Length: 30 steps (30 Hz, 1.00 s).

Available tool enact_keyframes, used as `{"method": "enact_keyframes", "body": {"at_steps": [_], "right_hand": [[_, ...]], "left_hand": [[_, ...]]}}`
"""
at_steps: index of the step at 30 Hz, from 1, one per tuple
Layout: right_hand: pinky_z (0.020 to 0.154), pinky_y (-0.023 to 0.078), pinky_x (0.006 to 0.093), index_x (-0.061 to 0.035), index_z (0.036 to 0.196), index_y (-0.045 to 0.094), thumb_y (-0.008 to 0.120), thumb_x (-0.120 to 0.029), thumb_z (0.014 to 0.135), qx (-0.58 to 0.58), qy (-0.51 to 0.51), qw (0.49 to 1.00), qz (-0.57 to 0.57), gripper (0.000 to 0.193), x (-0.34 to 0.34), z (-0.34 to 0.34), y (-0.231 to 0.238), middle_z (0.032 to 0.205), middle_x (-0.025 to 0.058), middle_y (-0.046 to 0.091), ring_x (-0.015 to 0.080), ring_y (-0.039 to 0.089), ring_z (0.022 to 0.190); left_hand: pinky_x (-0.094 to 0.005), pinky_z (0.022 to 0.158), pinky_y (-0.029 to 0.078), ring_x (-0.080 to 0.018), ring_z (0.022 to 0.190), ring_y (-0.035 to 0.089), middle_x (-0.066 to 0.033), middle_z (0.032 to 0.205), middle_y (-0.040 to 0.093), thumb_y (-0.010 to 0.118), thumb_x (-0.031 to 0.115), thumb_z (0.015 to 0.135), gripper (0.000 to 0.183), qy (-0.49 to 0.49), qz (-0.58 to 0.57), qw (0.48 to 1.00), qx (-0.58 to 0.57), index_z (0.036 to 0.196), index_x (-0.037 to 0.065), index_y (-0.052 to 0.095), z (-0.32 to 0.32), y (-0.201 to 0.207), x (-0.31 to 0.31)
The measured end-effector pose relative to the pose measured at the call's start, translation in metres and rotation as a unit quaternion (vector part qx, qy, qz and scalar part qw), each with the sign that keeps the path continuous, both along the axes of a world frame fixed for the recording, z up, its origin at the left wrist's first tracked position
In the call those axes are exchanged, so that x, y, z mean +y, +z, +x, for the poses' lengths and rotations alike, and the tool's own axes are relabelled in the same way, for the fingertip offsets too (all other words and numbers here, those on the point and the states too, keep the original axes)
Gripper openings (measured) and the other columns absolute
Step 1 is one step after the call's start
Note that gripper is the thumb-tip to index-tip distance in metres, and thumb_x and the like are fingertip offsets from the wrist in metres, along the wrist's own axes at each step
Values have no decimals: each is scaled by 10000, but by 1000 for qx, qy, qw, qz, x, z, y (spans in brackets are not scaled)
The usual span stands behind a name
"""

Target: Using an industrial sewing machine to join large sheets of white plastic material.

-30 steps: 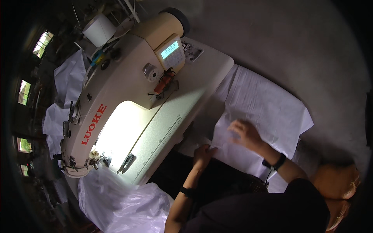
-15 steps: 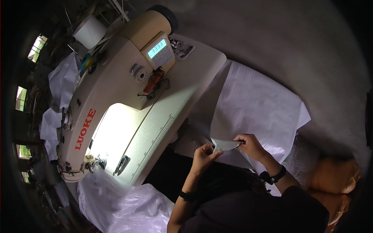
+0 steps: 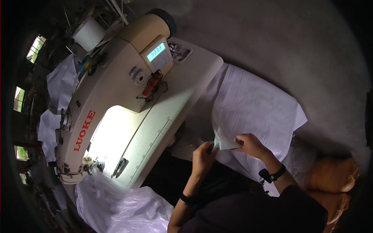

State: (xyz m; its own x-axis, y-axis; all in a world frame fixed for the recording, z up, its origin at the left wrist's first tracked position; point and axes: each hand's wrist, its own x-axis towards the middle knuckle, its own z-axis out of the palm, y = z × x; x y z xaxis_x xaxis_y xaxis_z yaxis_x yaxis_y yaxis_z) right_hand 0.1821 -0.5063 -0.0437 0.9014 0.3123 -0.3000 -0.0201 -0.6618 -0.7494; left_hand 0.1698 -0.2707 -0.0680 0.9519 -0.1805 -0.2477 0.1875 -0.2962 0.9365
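Note:
A large white sheet [image 3: 258, 105], looking like woven plastic or fabric, drapes to the right of the sewing machine and reaches my lap. My left hand [image 3: 203, 157] pinches its near corner with bent fingers. A short span away, my right hand [image 3: 251, 145] grips the edge between thumb and fingers, and a small flap is stretched between the two. Both hands are over my lap, right of the machine bed. The cream sewing machine [image 3: 105, 73] has its lamp lit over the needle area.
Thread snips [image 3: 121, 167] lie on the machine bed [image 3: 155, 130]. Crumpled translucent white material [image 3: 120, 207] hangs off the bed's near end. A white thread cone [image 3: 89, 34] stands behind the machine. Orange bundles [image 3: 332, 174] sit at the lower right.
The flap between my hands has been turned and pulled downward, now lying flatter. My left hand has rotated, its back facing up more; my right hand has barely shifted.

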Motion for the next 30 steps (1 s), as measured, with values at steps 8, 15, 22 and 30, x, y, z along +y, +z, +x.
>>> {"method": "enact_keyframes", "body": {"at_steps": [8, 15, 22, 30], "right_hand": [[634, 440, 277, 56, 901, 633, 705, -148, 882, -7, -157, 985, 68, 217, -49, 1, -7, 736, 33, 619, 91, 480, 685], [596, 388, 241, 23, 890, 619, 642, -179, 945, 4, -160, 955, 251, 210, 4, 0, -14, 749, -37, 522, 50, 431, 697], [851, 500, 388, 26, 1175, 614, 443, -377, 1002, -165, -587, 793, -21, 471, -362, -51, -129, 1058, 120, 694, 300, 645, 957], [1208, 112, 423, -186, 1525, 279, 772, -243, 764, -362, -162, 902, -169, 908, -147, 23, 21, 1605, 77, 202, 297, 170, 1479]], "left_hand": [[-372, 873, 521, -273, 1012, 640, -156, 1195, 603, 810, 168, 742, 646, -8, 88, 989, -117, 1300, 10, 525, 3, 15, 24], [-339, 896, 489, -256, 1027, 625, -122, 1118, 634, 668, 102, 877, 447, -53, -110, 989, -83, 1275, -31, 515, 27, -25, -52], [-343, 890, 486, -186, 1011, 601, -63, 1102, 629, 528, 141, 964, 202, 178, -516, 827, 136, 1141, 47, 553, 29, 16, -18], [-374, 880, 459, -189, 994, 579, -81, 1066, 600, 495, 264, 1006, 222, -8, -496, 824, 275, 1089, 63, 544, 17, -16, -49]]}}
